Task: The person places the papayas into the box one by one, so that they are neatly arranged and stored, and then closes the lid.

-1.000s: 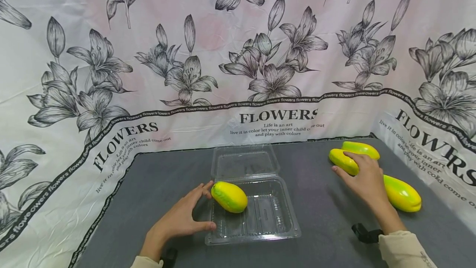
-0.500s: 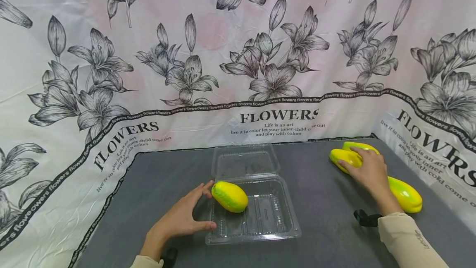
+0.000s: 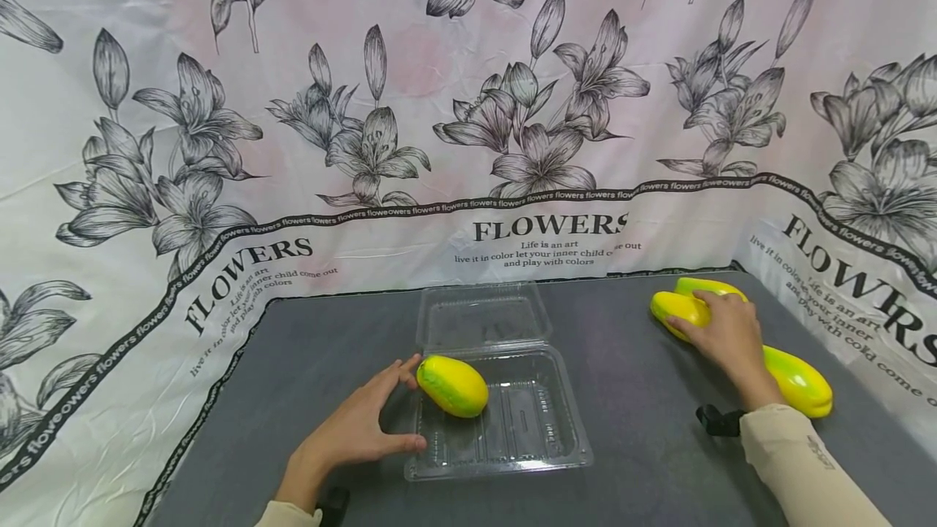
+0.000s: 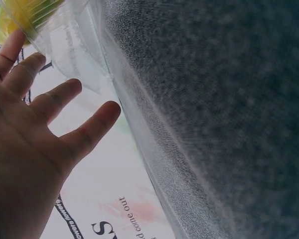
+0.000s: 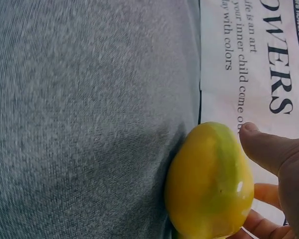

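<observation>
A yellow-green papaya (image 3: pixel 452 386) lies in the left part of a clear plastic clamshell box (image 3: pixel 527 409), whose lid (image 3: pixel 483 320) is folded back. My left hand (image 3: pixel 359 421) is at the box's left side with fingers and thumb spread, the fingertips close to that papaya; whether they touch it I cannot tell. At the far right, my right hand (image 3: pixel 728 336) grips another papaya (image 3: pixel 677 311), thumb on its near side and fingers over the far side. The right wrist view shows this papaya (image 5: pixel 209 184) against the grey surface, some fingers partly hidden behind it.
A further papaya (image 3: pixel 710 289) lies just behind the gripped one, and another papaya (image 3: pixel 798 381) lies to the right of my right wrist. The grey table (image 3: pixel 615 397) ends at a flower-printed cloth (image 3: pixel 395 250) at the back and sides.
My right hand has shifted slightly right and closed its thumb and fingers about the papaya, which has barely moved. My left hand and the box stay as they were.
</observation>
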`<state>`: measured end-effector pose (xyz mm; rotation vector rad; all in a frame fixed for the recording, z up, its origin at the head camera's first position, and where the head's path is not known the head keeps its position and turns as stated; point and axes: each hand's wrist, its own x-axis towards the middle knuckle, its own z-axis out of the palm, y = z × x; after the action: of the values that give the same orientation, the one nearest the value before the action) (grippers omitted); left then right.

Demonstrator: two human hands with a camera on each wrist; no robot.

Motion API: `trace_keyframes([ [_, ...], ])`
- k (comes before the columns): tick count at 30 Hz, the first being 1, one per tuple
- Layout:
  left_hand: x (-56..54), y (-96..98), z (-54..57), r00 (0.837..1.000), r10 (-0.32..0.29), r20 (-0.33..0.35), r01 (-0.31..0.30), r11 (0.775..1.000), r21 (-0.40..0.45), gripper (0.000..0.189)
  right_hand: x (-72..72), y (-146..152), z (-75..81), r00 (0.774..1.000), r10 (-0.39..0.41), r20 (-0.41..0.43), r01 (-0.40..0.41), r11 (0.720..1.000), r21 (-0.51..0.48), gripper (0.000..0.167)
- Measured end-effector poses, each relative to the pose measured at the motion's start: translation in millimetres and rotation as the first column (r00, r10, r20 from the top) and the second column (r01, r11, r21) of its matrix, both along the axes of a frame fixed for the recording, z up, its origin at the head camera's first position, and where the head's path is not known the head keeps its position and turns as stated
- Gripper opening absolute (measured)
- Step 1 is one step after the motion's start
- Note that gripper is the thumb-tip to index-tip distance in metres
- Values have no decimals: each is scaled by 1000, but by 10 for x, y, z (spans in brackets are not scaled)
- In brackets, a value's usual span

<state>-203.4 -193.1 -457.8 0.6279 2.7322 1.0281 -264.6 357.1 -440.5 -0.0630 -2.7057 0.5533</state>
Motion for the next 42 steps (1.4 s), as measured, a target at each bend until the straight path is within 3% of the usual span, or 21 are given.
trace_keyframes([
  [22, -1, 7, 28, 1000, -6, -4, 6, 1000, 6, 65, -12, -9, -76, 999, -20, 25, 21, 999, -26, 72],
  [31, 6, 5, 19, 1000, -8, -3, 8, 1000, 17, 64, -29, -117, -60, 997, 67, -37, -69, 996, -63, 68],
  [42, 12, -5, 19, 1000, -10, -1, 10, 1000, 6, 63, -42, -151, -86, 989, 120, 86, -117, 992, -40, 72],
])
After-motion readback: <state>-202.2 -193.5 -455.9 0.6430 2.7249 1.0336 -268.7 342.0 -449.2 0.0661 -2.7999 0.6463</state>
